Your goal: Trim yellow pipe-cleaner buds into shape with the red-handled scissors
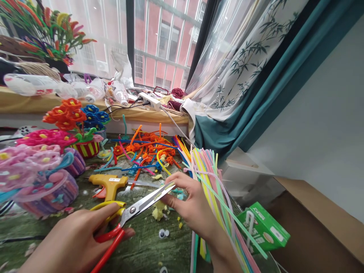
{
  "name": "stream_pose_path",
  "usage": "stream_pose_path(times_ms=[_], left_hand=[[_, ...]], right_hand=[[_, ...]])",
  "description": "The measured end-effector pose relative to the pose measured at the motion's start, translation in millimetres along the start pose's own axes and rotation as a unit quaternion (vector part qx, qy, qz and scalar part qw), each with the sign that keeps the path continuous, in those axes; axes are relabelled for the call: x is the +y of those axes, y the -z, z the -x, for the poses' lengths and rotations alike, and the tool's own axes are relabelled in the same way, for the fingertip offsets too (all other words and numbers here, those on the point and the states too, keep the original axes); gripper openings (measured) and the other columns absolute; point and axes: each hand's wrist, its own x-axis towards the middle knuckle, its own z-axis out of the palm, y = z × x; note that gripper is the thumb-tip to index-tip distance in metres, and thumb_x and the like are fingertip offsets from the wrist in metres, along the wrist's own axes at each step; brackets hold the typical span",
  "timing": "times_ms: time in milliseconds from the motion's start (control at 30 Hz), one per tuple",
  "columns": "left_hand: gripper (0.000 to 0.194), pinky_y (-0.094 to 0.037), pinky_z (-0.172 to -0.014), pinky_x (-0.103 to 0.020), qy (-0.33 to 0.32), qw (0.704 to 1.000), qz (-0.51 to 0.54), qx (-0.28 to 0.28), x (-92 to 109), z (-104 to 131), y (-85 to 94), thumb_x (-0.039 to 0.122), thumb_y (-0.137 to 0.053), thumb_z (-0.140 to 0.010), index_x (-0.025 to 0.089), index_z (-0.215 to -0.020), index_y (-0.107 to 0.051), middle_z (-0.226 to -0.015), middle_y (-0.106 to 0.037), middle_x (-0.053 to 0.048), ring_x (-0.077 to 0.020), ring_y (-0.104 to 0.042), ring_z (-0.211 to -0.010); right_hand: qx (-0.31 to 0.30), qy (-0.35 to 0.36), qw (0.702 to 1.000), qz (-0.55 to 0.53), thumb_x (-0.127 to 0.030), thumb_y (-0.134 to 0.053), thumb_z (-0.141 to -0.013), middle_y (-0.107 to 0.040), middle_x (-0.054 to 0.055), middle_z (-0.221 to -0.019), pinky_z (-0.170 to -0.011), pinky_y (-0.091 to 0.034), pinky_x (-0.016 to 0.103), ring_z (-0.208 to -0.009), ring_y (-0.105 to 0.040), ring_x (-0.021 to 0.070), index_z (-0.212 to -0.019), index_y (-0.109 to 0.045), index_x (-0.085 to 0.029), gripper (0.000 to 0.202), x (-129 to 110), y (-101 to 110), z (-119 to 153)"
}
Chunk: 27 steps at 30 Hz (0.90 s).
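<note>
My left hand (82, 231) is wrapped round the handles of red-and-yellow handled scissors (142, 204), whose blades point up and right. At the blade tips, the thumb and index finger of my right hand (184, 195) pinch a small pale yellow piece (170, 185), partly hidden by the blades. Yellow fluff (158, 212) lies on the green tabletop (142, 250) just below the blades. A yellow glue gun (109, 185) rests behind my left hand. Beside my right wrist is a large bundle of pastel pipe cleaners (212, 178).
Flower pots made of pipe cleaners (48, 189) stand at the left. Orange pipe-cleaner pieces (150, 146) are scattered at the back. Googly eyes (162, 233) lie near the front. A green box (265, 227) is at the right, by an open cardboard box (321, 204).
</note>
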Motion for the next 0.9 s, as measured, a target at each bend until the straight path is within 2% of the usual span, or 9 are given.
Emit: stream_pose_path(times_ms=[233, 467, 567, 700, 800, 900], left_hand=[[0.054, -0.031, -0.053, -0.028, 0.02, 0.999, -0.015, -0.033, -5.5, -1.3, -8.7, 0.084, -0.056, -0.077, 0.032, -0.076, -0.074, -0.045, -0.053, 0.007, -0.0176, -0.048, -0.044], [0.061, -0.031, -0.056, -0.029, 0.063, 0.994, -0.018, -0.087, 3.3, -2.8, -3.4, 0.088, -0.049, -0.072, 0.031, -0.072, -0.072, -0.047, -0.054, 0.004, -0.0195, -0.05, -0.048], [0.063, -0.03, -0.057, -0.03, 0.076, 0.991, -0.035, -0.105, 8.7, -5.1, 1.2, 0.089, -0.046, -0.071, 0.031, -0.073, -0.072, -0.048, -0.053, 0.004, -0.0204, -0.05, -0.049], [0.061, -0.031, -0.06, -0.03, 0.103, 0.985, -0.047, -0.133, 16.7, -9.2, 6.5, 0.084, -0.043, -0.069, 0.03, -0.073, -0.071, -0.051, -0.058, 0.002, -0.0218, -0.053, -0.052], [0.058, -0.033, -0.06, -0.03, 0.119, 0.98, -0.037, -0.152, 20.2, -10.8, 6.5, 0.082, -0.043, -0.066, 0.03, -0.071, -0.07, -0.052, -0.056, 0.002, -0.0222, -0.053, -0.055], [0.054, -0.034, -0.058, -0.029, 0.102, 0.985, -0.013, -0.14, 17.6, -9.5, 0.9, 0.079, -0.047, -0.069, 0.03, -0.07, -0.069, -0.053, -0.056, 0.003, -0.0207, -0.053, -0.054]], right_hand=[[-0.005, -0.023, 0.999, -0.022, -0.044, -0.081, -0.091, -0.075, 0.006, -0.091, -0.079, -0.052, 0.033, -0.087, -0.07, 0.0218, -0.075, -0.075, -0.018, 0.031, 1.4, -0.8, 0.2], [0.0, -0.025, 1.0, -0.017, -0.041, -0.08, -0.092, -0.075, 0.006, -0.091, -0.081, -0.052, 0.032, -0.088, -0.07, 0.0216, -0.076, -0.074, -0.018, 0.029, 0.9, -1.5, -0.6], [-0.001, -0.021, 1.0, -0.01, -0.035, -0.078, -0.093, -0.075, 0.006, -0.091, -0.082, -0.052, 0.032, -0.088, -0.07, 0.0214, -0.076, -0.074, -0.018, 0.024, 1.4, -1.8, -0.3], [0.004, -0.017, 1.0, -0.001, -0.018, -0.075, -0.09, -0.075, 0.005, -0.092, -0.083, -0.051, 0.03, -0.089, -0.071, 0.0203, -0.077, -0.075, -0.018, 0.014, 3.1, -2.4, 0.3], [0.009, -0.012, 1.0, 0.0, -0.011, -0.075, -0.089, -0.075, 0.004, -0.092, -0.081, -0.05, 0.029, -0.088, -0.071, 0.0197, -0.076, -0.075, -0.019, 0.015, 4.4, -3.0, 0.2], [0.012, -0.007, 1.0, 0.018, -0.007, -0.076, -0.088, -0.075, 0.004, -0.09, -0.08, -0.05, 0.029, -0.087, -0.07, 0.02, -0.077, -0.075, -0.018, 0.016, 4.9, -3.5, 0.0]])
